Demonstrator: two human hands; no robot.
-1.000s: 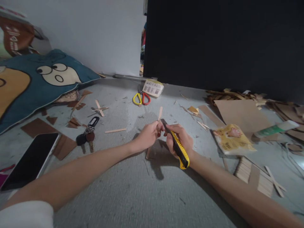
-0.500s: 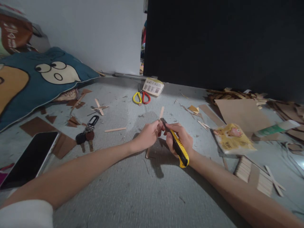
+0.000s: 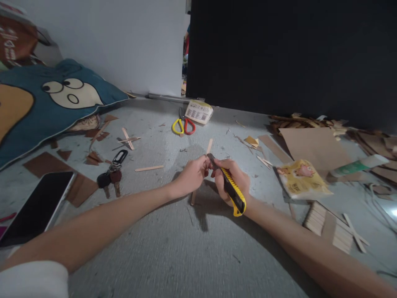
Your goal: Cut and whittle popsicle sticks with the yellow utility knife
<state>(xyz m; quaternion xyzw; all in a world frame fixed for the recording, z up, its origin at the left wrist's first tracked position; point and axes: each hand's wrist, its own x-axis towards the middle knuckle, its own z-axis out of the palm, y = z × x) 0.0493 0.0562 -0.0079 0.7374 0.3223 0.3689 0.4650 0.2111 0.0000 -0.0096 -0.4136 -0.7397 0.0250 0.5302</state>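
My left hand [image 3: 191,177] is closed on a wooden craft stick [image 3: 209,146] that pokes up past my fingers; its lower end shows below my hand. My right hand [image 3: 235,181] grips a yellow and black utility knife [image 3: 231,188], whose tip rests against the stick just above my left fingers. Both hands hover over the grey floor [image 3: 173,248].
Left lie a black phone [image 3: 39,207], keys [image 3: 111,174], brown card scraps and a blue cushion [image 3: 46,103]. Yellow and red scissors [image 3: 183,125] and a small packet [image 3: 199,111] lie ahead. Right: cardboard sheets [image 3: 313,145], a yellow packet [image 3: 302,179], a glued stick panel [image 3: 328,227], a green-white tube [image 3: 356,165].
The view has shifted slightly; my hands stay together with the knife tip against the stick, which has moved a little upward in the picture.
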